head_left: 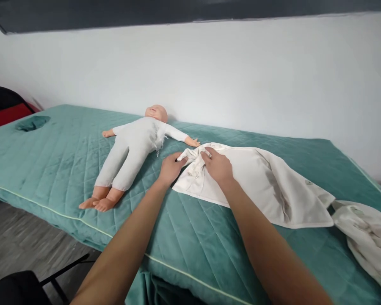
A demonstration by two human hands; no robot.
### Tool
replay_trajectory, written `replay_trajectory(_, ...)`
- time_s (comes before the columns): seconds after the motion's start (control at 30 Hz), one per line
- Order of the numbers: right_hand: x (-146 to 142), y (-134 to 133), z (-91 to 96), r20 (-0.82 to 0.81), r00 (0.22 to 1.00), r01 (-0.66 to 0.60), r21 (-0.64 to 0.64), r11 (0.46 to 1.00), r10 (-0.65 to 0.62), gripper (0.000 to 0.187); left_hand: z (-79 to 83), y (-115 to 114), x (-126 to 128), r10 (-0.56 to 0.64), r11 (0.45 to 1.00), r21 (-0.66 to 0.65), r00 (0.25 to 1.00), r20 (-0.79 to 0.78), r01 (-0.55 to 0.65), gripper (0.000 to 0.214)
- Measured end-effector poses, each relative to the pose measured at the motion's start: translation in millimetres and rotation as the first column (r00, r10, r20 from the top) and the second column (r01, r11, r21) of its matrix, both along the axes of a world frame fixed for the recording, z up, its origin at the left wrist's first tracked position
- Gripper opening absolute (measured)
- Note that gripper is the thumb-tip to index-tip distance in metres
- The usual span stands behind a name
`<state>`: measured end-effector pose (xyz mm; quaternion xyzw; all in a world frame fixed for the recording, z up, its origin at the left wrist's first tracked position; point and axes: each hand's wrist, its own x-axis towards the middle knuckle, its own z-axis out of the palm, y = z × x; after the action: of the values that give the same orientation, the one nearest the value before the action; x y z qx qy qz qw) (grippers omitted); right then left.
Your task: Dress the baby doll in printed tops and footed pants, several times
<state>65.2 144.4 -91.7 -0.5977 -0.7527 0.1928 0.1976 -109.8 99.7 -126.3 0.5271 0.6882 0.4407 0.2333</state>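
A baby doll point(133, 148) in a white suit lies on its back on the green quilted table point(66, 169), head toward the wall. Right of it lies a white cloth point(260, 182), spread out and bunched at its near-left corner. My left hand point(170, 168) pinches that bunched corner with its fingers closed. My right hand point(218, 165) rests on the cloth just beside it, fingers curled into the folds.
A second crumpled white cloth point(365, 233) lies at the table's right end. A face hole point(31, 123) opens at the table's left end. A white wall point(241, 72) runs behind. A dark chair point(19, 288) stands on the wood floor at the lower left.
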Motion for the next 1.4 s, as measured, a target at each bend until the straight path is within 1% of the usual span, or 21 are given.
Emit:
replay_trajectory(0.07, -4, 6, -7.7, -0.039, 0.999, 0.02, 0.033, 0.999, -0.018, 0.036, -3.6, 9, -8, -0.056, 0.994, 0.102, 0.988, 0.142, 0.041, 0.026)
replay_trajectory(0.1, -3, 8, -11.6, -0.085, 0.996, 0.025, 0.038, 0.999, -0.022, 0.033, -5.8, 14, -11, -0.062, 0.986, 0.162, 0.982, 0.18, 0.033, 0.024)
replay_trajectory(0.17, 1, 9, -17.7, -0.22, 0.975, 0.038, 0.022, 0.999, -0.033, 0.029, -9.8, 25, -17, 0.001, 0.96, 0.272, 0.971, 0.238, -0.068, 0.017)
replay_trajectory(0.23, 6, 11, -20.6, -0.354, 0.933, 0.062, -0.01, 0.998, -0.062, 0.028, -12.3, 35, -22, 0.062, 0.911, 0.378, 0.96, 0.274, -0.167, 0.016)
replay_trajectory(0.3, 10, 12, -21.0, -0.435, 0.895, 0.085, -0.048, 0.995, -0.097, 0.029, -13.0, 45, -27, 0.105, 0.861, 0.462, 0.963, 0.248, -0.213, 0.02)
replay_trajectory(0.37, 12, 12, -20.2, -0.476, 0.869, 0.105, -0.086, 0.991, -0.133, 0.028, -12.6, 52, -32, 0.148, 0.837, 0.504, 0.975, 0.163, -0.211, 0.026)
replay_trajectory(0.43, 14, 12, -19.3, -0.538, 0.826, 0.11, -0.14, 0.984, -0.169, 0.024, -12.4, 58, -35, 0.168, 0.842, 0.506, 0.982, 0.082, -0.186, 0.034)
replay_trajectory(0.47, 15, 11, -18.9, -0.583, 0.79, 0.106, -0.174, 0.979, -0.189, 0.022, -12.7, 60, -36, 0.17, 0.848, 0.501, 0.984, 0.054, -0.174, 0.036)
replay_trajectory(0.53, 17, 11, -18.1, -0.661, 0.714, 0.092, -0.238, 0.967, -0.231, 0.024, -13.6, 62, -37, 0.171, 0.855, 0.493, 0.985, 0.026, -0.161, 0.039)
replay_trajectory(0.6, 21, 12, -16.8, -0.685, 0.682, 0.082, -0.275, 0.958, -0.255, 0.028, -14.1, 62, -36, 0.176, 0.853, 0.498, 0.984, 0.011, -0.158, 0.04)
replay_trajectory(0.7, 29, 13, -14.1, -0.635, 0.727, 0.101, -0.279, 0.955, -0.262, 0.028, -11.5, 57, -35, 0.203, 0.829, 0.538, 0.979, -0.035, -0.153, 0.039)
replay_trajectory(0.8, 38, 13, -12.1, -0.556, 0.788, 0.148, -0.247, 0.958, -0.265, 0.027, -4.9, 47, -30, 0.237, 0.77, 0.627, 0.966, -0.105, -0.12, 0.041)
replay_trajectory(0.87, 44, 14, -11.8, -0.535, 0.802, 0.173, -0.219, 0.96, -0.266, 0.028, -0.3, 40, -26, 0.23, 0.741, 0.668, 0.961, -0.155, -0.07, 0.039)
replay_trajectory(0.9, 46, 14, -11.9, -0.544, 0.795, 0.179, -0.212, 0.961, -0.268, 0.029, 1.3, 37, -24, 0.206, 0.747, 0.664, 0.961, -0.182, -0.034, 0.038)
replay_trajectory(0.97, 49, 15, -12.1, -0.589, 0.759, 0.169, -0.233, 0.958, -0.277, 0.03, 2.8, 34, -19, 0.098, 0.806, 0.588, 0.965, -0.244, 0.067, 0.034)
replay_trajectory(1.03, 52, 16, -11.8, -0.631, 0.717, 0.154, -0.27, 0.95, -0.296, 0.03, 1.9, 34, -16, -0.069, 0.878, 0.437, 0.955, -0.288, 0.196, 0.031)
replay_trajectory(1.1, 56, 16, -10.7, -0.635, 0.706, 0.153, -0.296, 0.943, -0.313, 0.032, -0.2, 37, -15, -0.195, 0.918, 0.283, 0.936, -0.292, 0.279, 0.029)
replay_trajectory(1.13, 59, 16, -10.0, -0.622, 0.715, 0.156, -0.305, 0.939, -0.321, 0.033, -1.2, 39, -15, -0.223, 0.93, 0.225, 0.932, -0.284, 0.291, 0.028)
replay_trajectory(1.2, 65, 17, -8.2, -0.574, 0.751, 0.143, -0.339, 0.93, -0.325, 0.037, -2.5, 42, -16, -0.229, 0.947, 0.161, 0.936, -0.266, 0.278, 0.028)
replay_trajectory(1.3, 76, 17, -5.0, -0.474, 0.823, 0.108, -0.413, 0.904, -0.315, 0.045, -2.4, 43, -18, -0.22, 0.955, 0.141, 0.941, -0.257, 0.262, 0.028)
replay_trajectory(1.4, 86, 15, -1.1, -0.388, 0.877, 0.1, -0.43, 0.897, -0.284, 0.048, -1.9, 41, -18, -0.218, 0.958, 0.127, 0.94, -0.263, 0.258, 0.027)
